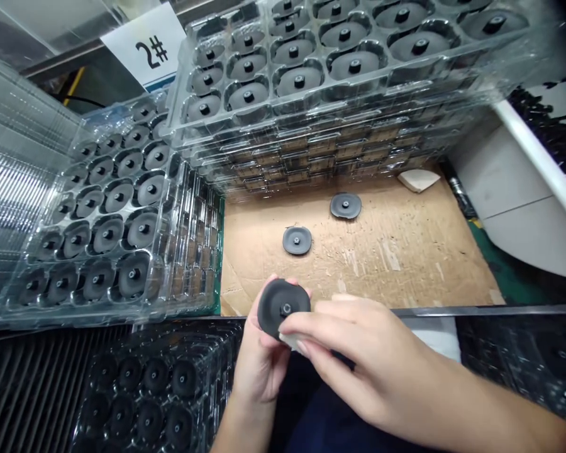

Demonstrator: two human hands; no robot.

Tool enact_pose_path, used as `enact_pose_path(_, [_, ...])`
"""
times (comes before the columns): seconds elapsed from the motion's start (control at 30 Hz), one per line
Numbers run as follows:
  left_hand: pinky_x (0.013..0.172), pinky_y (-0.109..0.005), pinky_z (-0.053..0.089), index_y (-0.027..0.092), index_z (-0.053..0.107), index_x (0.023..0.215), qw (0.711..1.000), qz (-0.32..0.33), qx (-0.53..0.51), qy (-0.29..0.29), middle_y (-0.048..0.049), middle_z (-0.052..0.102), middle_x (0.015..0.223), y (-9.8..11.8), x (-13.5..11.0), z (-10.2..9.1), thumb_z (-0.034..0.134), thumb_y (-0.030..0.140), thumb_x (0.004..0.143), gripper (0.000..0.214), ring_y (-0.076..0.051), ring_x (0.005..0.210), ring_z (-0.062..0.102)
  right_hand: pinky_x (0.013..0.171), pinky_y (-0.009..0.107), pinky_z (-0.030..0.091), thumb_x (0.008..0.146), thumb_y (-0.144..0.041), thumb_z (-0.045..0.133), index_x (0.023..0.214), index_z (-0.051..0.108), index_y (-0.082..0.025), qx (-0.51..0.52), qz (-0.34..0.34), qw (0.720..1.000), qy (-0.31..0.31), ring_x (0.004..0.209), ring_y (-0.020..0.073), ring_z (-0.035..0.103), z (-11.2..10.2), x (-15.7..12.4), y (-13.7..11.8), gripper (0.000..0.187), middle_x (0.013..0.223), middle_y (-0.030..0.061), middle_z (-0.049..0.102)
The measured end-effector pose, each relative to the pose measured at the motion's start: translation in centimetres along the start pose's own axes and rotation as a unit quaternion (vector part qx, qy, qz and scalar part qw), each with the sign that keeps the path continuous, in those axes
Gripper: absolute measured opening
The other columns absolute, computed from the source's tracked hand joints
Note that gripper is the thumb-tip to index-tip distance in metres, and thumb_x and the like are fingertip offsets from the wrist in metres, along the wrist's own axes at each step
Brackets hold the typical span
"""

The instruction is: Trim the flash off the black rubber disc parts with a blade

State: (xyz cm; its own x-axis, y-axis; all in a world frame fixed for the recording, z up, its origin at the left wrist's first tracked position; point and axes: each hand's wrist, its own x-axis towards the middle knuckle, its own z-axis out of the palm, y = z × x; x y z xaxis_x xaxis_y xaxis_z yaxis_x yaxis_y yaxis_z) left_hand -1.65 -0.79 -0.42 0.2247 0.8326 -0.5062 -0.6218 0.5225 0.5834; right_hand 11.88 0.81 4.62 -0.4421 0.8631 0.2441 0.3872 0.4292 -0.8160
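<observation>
My left hand (263, 365) is closed round a black disc with a central stud (278, 301), gripping it by the edge with its face tilted up. Over the disc's near side, my right hand (353, 352) pinches a small whitish piece (291, 340) between thumb and fingers and presses it near the rim. The fingers cover most of this piece, so its kind is unclear. Two more black discs, one nearer (297, 241) and one farther (346, 206), lie stud up on the cardboard (377, 264) beyond my hands.
Clear plastic trays of black discs are stacked at the back (311, 116) and left (163, 251). Another tray stack (136, 393) stands low at left. A white wedge (419, 180) lies at the cardboard's far right, near a white bin (523, 170). A "2#" sign (146, 47) hangs behind.
</observation>
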Motion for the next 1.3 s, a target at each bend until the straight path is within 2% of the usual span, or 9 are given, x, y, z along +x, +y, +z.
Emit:
enact_pose_path(0.17, [0.101,-0.032,0.041,0.028,0.061,0.113,0.999,-0.028,0.008,0.024,-0.0021,0.067,0.110,0.1,-0.6,0.2,0.076,0.039,0.064,0.052,-0.023,0.115,0.055,0.068,0.032,0.043,0.090,-0.012,0.042,0.101,0.062,-0.007,-0.041,-0.053,0.991,0.113,0.072,0.0178,0.058,0.6,0.4,0.3,0.024,0.080,0.0083,0.068])
enact_pose_path(0.33, [0.090,-0.023,0.046,0.028,0.067,0.102,0.997,-0.061,0.026,-0.028,-0.0001,0.070,0.105,1.0,-0.9,-0.2,0.085,0.036,0.047,0.059,-0.018,0.100,0.062,0.067,0.026,0.039,0.086,-0.008,0.048,0.098,0.062,-0.016,0.013,-0.004,1.000,0.003,0.069,0.0105,0.058,-1.0,-1.9,0.2,0.019,0.080,-0.0010,0.068])
enact_pose_path(0.43, [0.091,-0.023,0.047,0.028,0.067,0.105,0.997,-0.052,0.011,-0.047,-0.0007,0.071,0.106,0.7,-0.6,-0.7,0.083,0.042,0.048,0.061,-0.019,0.102,0.062,0.061,0.027,0.035,0.086,-0.008,0.049,0.097,0.063,-0.015,-0.063,0.037,0.997,0.019,0.059,0.0107,0.050,-2.1,-2.5,0.3,0.019,0.073,-0.0011,0.064])
enact_pose_path(0.53, [0.099,-0.029,0.042,0.027,0.063,0.111,0.998,-0.041,0.024,-0.043,-0.0018,0.068,0.114,0.6,-0.4,-0.6,0.078,0.043,0.058,0.057,-0.022,0.113,0.057,0.058,0.029,0.030,0.088,-0.010,0.044,0.095,0.066,-0.014,-0.146,-0.027,0.987,0.062,0.056,0.0135,0.043,-2.2,-1.4,0.9,0.024,0.065,0.0007,0.059])
enact_pose_path(0.63, [0.098,-0.034,0.043,0.026,0.062,0.113,0.998,-0.033,0.035,-0.036,-0.0027,0.067,0.115,1.0,-0.6,-0.2,0.077,0.039,0.063,0.054,-0.024,0.111,0.058,0.062,0.030,0.033,0.090,-0.011,0.040,0.098,0.067,-0.019,-0.108,-0.104,0.986,0.079,0.062,0.0145,0.048,-2.0,0.0,2.4,0.029,0.070,0.0015,0.064])
enact_pose_path(0.83, [0.090,-0.038,0.049,0.033,0.063,0.109,0.995,-0.050,-0.012,-0.085,-0.0049,0.058,0.127,1.5,-1.1,-0.2,0.079,0.046,0.053,0.060,-0.027,0.102,0.063,0.069,0.027,0.047,0.092,-0.022,0.047,0.106,0.063,-0.021,-0.013,0.134,0.983,0.127,0.080,0.0152,0.061,-0.2,-2.2,6.1,0.022,0.092,0.0039,0.068])
enact_pose_path(1.03, [0.090,-0.033,0.049,0.032,0.065,0.106,0.992,-0.072,-0.032,-0.097,-0.0013,0.065,0.114,1.3,-0.6,-0.4,0.079,0.044,0.053,0.056,-0.023,0.103,0.063,0.064,0.028,0.051,0.089,-0.022,0.048,0.096,0.067,-0.019,-0.027,0.139,0.990,0.028,0.070,0.0162,0.065,2.8,-6.2,8.8,0.020,0.075,0.0036,0.070])
enact_pose_path(1.2, [0.089,-0.031,0.048,0.030,0.065,0.106,0.992,-0.074,-0.024,-0.102,-0.0019,0.068,0.110,0.9,-0.4,0.6,0.078,0.046,0.055,0.055,-0.023,0.098,0.065,0.066,0.024,0.051,0.092,-0.021,0.047,0.113,0.057,-0.020,-0.030,0.159,0.979,0.122,0.086,0.0148,0.065,-0.8,-4.0,5.8,0.024,0.105,0.0053,0.068])
enact_pose_path(1.3, [0.090,-0.031,0.047,0.025,0.067,0.102,0.995,-0.067,0.006,-0.075,-0.0033,0.069,0.104,0.3,-0.4,0.9,0.078,0.047,0.055,0.054,-0.023,0.100,0.062,0.068,0.026,0.048,0.091,-0.016,0.048,0.113,0.059,-0.022,-0.044,0.005,0.987,0.152,0.082,0.0141,0.063,-2.5,-2.1,2.7,0.026,0.100,0.0030,0.069])
